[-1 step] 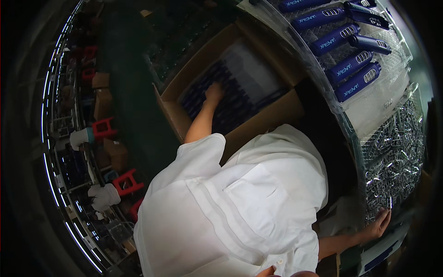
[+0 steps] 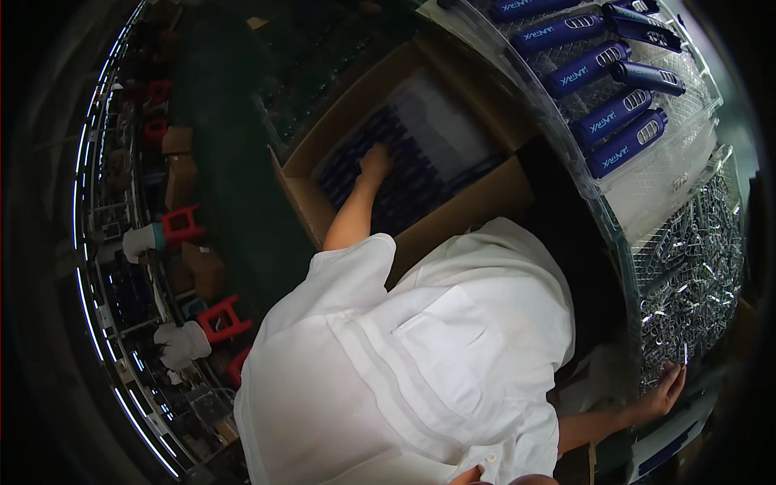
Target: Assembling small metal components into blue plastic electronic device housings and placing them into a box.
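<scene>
My left hand [image 2: 376, 162] reaches down into an open cardboard box [image 2: 477, 210] at centre. Its fingers are curled among rows of dark blue plastic pieces [image 2: 404, 182]; shade hides what they grip, if anything. Far to the right, my right hand [image 2: 667, 388] is at the near end of a tray heaped with small shiny metal clips [image 2: 687, 279]. Its fingers are drawn together, with a bright metal sliver right at their tips. Beyond that tray, several blue plastic casings [image 2: 610, 117], with slotted light windows and printing, lie on a clear plastic tray [image 2: 655, 182].
The table edge [image 2: 594, 190] curves between the box and the trays. A whitish sheet [image 2: 453, 121] covers part of the box's contents. On the left, red stools [image 2: 225, 318], brown cartons [image 2: 179, 182] and people in pale clothing [image 2: 182, 343] line a lit row of benches.
</scene>
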{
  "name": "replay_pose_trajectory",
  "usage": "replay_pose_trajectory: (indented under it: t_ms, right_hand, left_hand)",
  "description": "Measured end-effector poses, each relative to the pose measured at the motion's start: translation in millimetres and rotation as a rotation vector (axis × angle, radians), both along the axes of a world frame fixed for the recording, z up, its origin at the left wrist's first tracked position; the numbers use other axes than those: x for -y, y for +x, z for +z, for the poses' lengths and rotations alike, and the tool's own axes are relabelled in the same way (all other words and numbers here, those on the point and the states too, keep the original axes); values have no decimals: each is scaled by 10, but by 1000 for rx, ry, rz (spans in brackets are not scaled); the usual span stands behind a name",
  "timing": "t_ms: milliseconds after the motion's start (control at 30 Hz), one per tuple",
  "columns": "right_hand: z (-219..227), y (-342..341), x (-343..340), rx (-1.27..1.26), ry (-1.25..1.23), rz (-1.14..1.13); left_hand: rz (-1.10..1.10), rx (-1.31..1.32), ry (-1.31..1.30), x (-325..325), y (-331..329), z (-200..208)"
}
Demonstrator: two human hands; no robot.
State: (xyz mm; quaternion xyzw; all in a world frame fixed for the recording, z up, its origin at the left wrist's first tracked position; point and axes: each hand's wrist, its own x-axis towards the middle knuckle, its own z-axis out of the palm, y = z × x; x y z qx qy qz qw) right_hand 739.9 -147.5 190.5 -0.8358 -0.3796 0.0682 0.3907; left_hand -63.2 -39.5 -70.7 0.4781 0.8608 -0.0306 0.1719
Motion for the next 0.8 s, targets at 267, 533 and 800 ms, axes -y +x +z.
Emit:
replay_pose_trajectory:
  t_ms: [267, 533, 800]
  right_hand:
    - [-358, 533, 188, -170, -45, 71]
    - [49, -218, -176, 190, 67, 198]
    - [203, -230, -279, 139, 131, 222]
  left_hand:
    - [-170, -140, 139, 505, 243, -41]
    - [-255, -180, 74, 566, 231, 180]
    - [12, -57, 256, 529, 420, 1009]
